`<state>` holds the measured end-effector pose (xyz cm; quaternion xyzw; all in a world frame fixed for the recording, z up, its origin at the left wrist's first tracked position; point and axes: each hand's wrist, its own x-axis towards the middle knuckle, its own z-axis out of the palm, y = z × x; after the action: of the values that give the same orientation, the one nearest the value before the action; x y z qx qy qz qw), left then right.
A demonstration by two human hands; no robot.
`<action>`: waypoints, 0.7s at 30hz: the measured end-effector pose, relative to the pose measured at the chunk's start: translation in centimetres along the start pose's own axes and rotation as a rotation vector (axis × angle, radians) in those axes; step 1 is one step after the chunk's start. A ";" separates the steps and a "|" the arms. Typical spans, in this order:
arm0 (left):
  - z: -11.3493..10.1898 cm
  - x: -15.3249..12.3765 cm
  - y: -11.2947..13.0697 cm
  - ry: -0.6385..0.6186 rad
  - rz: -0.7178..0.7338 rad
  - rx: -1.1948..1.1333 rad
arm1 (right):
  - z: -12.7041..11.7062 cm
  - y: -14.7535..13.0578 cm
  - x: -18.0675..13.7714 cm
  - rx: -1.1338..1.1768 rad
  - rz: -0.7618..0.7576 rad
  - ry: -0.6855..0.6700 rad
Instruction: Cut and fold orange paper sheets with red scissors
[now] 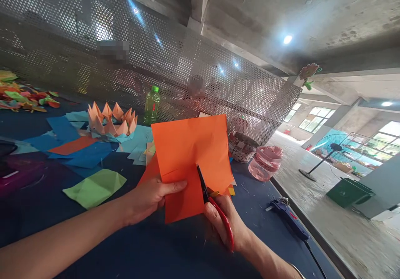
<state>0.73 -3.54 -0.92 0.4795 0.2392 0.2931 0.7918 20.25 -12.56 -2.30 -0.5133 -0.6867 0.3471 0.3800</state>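
A square sheet of orange paper (pixel 184 158) stands tilted up above the dark blue table top (pixel 40 225). My left hand (pixel 146 200) pinches its lower left part between thumb and fingers. My right hand (pixel 225 225) grips a pair of red-handled scissors (pixel 215 208). Their black blades (pixel 201 183) reach into the lower edge of the sheet, and a cut runs upward there. Several small yellow and orange paper scraps (pixel 222 191) show just behind the sheet's lower right corner.
Folded orange paper points (pixel 111 123) sit on blue paper sheets (pixel 84 154), near a green sheet (pixel 95 187) and a colourful paper heap (pixel 25 98). A green bottle (pixel 152 105), woven basket (pixel 242 147), pink jar (pixel 265 163) and blue glue gun (pixel 289 218) stand beyond. The table edge drops to the floor at right.
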 end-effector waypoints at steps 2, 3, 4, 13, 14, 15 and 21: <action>-0.2 0.1 0.3 0.001 0.018 0.017 | -0.1 -0.3 0.0 0.002 0.027 -0.014; -0.4 0.1 0.5 0.008 0.019 0.034 | -0.2 -0.5 0.0 0.000 0.055 -0.025; -0.6 0.2 0.9 0.022 0.013 0.057 | -0.3 -0.8 0.0 -0.005 0.093 -0.035; -3.3 0.8 4.8 0.145 0.038 0.215 | -2.3 -2.8 -0.7 0.107 0.243 -0.183; -3.5 0.7 5.1 0.151 0.046 0.226 | -2.6 -2.9 -0.7 0.129 0.238 -0.185; -3.6 0.6 5.5 0.153 0.043 0.233 | -2.8 -2.8 -0.6 0.150 0.225 -0.183; -3.6 0.2 6.5 0.070 -0.123 0.221 | -3.6 -1.9 -0.5 0.241 0.181 -0.262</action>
<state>-3.03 1.15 3.38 0.5378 0.3266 0.2323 0.7417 22.62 -13.16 0.95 -0.4743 -0.6348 0.5234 0.3134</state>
